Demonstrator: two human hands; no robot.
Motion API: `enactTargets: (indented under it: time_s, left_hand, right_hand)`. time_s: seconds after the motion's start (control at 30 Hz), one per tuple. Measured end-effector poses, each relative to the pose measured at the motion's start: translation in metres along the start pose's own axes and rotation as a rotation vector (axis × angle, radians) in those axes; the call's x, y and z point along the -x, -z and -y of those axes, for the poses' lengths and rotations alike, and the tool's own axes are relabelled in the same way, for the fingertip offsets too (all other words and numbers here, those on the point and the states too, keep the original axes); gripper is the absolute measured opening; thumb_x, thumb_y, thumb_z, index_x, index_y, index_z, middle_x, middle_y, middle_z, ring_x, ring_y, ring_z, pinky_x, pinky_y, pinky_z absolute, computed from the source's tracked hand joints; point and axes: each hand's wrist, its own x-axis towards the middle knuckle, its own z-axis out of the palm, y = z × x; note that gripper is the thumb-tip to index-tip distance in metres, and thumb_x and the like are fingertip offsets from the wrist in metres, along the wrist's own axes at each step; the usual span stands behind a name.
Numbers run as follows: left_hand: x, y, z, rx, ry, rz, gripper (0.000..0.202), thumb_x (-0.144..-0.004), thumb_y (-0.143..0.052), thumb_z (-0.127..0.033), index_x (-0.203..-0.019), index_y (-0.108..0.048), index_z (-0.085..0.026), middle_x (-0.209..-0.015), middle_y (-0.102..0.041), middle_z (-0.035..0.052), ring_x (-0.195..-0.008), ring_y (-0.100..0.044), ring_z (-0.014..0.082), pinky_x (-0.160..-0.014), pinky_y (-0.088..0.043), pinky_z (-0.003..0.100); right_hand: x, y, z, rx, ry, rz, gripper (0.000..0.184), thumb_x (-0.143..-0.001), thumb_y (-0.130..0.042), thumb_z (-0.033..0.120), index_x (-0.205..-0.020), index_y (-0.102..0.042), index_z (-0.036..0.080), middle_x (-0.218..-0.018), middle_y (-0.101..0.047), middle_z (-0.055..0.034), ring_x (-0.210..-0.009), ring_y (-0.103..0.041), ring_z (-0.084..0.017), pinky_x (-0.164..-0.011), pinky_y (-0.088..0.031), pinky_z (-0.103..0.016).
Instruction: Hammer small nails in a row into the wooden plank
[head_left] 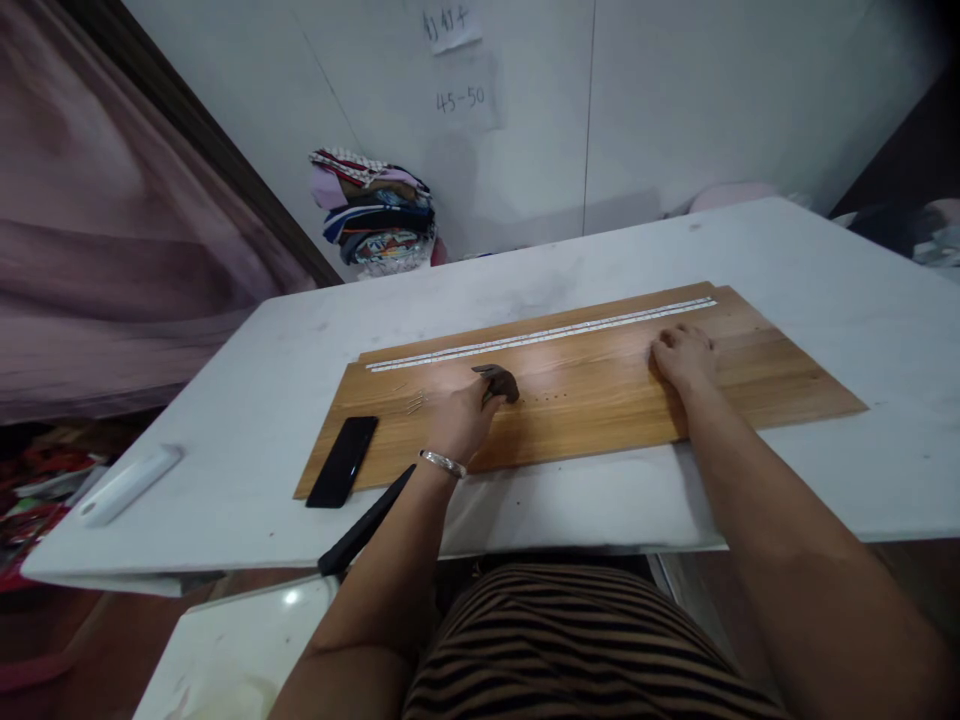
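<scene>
My left hand [461,415] is closed around a hammer just behind its dark metal head [499,381]. The black handle [364,530] runs back under my wrist and past the table edge. The head rests on a long wooden board [780,385]. A row of tiny nail dots [546,397] lies just right of the head, and a few loose nails [415,402] lie to its left. My right hand [682,355] rests palm down on the board farther right, fingers slightly bent, holding nothing that I can see.
A white strip [540,336] runs along the board's far edge. A black phone [343,461] lies on the board's left end. A white bar-shaped object [131,483] sits on the white table [862,290]. Folded fabrics [375,215] are stacked by the wall.
</scene>
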Motion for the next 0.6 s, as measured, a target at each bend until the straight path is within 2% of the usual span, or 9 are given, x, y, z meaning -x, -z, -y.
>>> enactTargets:
  time_s: [0.37,0.6]
  left_hand:
    - [-0.0008,0.0004,0.0024,0.057,0.006,-0.020,0.033,-0.095,-0.058,-0.033,-0.123,-0.067,-0.020,-0.105,-0.077,0.0110,-0.097,-0.071,0.0260,-0.079,-0.048,0.030]
    - [-0.0019,0.0009,0.0021,0.140,0.045,-0.030,0.034,-0.094,-0.058,-0.035,-0.121,-0.069,-0.017,-0.102,-0.077,0.0120,-0.093,-0.070,0.0260,-0.075,-0.047,0.030]
  right_hand:
    - [-0.0010,-0.0001,-0.0002,0.018,-0.007,0.009,0.035,-0.090,-0.043,0.030,-0.102,-0.073,0.017,-0.118,-0.064,-0.0143,-0.120,-0.050,-0.029,-0.104,-0.034,-0.049]
    - [-0.0015,0.0001,-0.0004,0.006,-0.008,0.009,0.035,-0.089,-0.044,0.031,-0.103,-0.073,0.017,-0.118,-0.065,-0.0150,-0.119,-0.052,-0.030,-0.104,-0.035,-0.051]
